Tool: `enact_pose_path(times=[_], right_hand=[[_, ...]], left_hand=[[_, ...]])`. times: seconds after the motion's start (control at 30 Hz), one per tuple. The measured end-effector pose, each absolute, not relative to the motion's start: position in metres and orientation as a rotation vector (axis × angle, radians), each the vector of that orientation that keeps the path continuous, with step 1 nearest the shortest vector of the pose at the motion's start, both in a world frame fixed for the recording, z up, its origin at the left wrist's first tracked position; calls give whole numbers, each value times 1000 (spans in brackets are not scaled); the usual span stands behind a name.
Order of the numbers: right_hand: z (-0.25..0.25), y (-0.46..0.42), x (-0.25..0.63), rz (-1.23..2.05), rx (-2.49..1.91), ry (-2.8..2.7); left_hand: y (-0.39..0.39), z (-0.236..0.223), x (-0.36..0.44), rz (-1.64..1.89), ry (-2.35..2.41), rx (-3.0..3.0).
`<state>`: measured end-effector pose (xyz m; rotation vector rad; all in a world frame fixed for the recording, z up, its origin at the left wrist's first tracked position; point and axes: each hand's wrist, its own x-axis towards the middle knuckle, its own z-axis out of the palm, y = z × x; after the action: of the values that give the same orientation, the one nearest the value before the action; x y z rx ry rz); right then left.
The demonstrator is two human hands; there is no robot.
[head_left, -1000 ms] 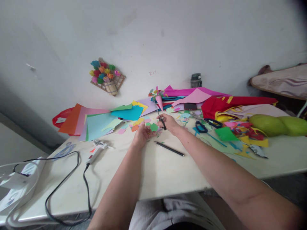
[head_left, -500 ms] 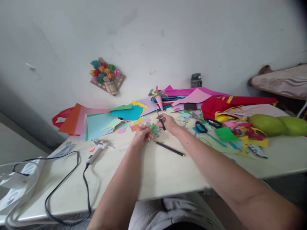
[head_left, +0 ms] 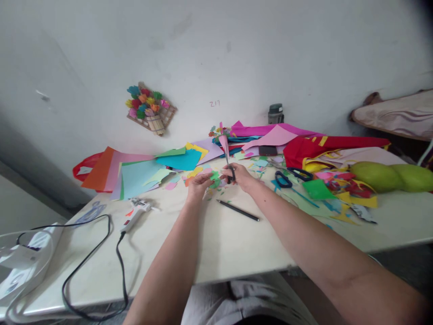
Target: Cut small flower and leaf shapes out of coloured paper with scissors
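Observation:
Between the fingers of my left hand is a small green paper piece, its outline partly blurred. My right hand is closed around the black handles of a pair of scissors, whose blades point away toward the wall. The fingertips of both hands come close together at the green paper. Small coloured paper scraps lie on the table beneath and beyond my hands. A black pen rests on the table just in front of them.
A glue gun with its black cord lies at left near a white power strip. Coloured paper sheets line the back. A second pair of scissors, red cloth and a green cushion-like object are at right.
My left hand has closed its fingers on the green paper and lifted it toward the right hand. The scissors have turned, their blades now pointing more directly at the wall.

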<state>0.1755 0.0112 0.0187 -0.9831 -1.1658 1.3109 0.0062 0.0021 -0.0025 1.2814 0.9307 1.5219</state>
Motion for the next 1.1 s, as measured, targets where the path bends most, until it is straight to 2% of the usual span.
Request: enact_pose_path(times=[0.23, 0.53, 0.97, 1.1], right_hand=[[25, 4, 171, 1269, -938, -1215], [26, 5, 170, 1225, -900, -1226], [20, 10, 167, 1166, -902, -1243], [19, 10, 165, 1182, -898, -1259]], left_hand=[[0, -2, 10, 1467, 934, 1317], [-2, 9, 6, 1456, 836, 955], [-6, 1, 8, 1253, 779, 1118], [-4, -2, 6, 1295, 820, 1147]])
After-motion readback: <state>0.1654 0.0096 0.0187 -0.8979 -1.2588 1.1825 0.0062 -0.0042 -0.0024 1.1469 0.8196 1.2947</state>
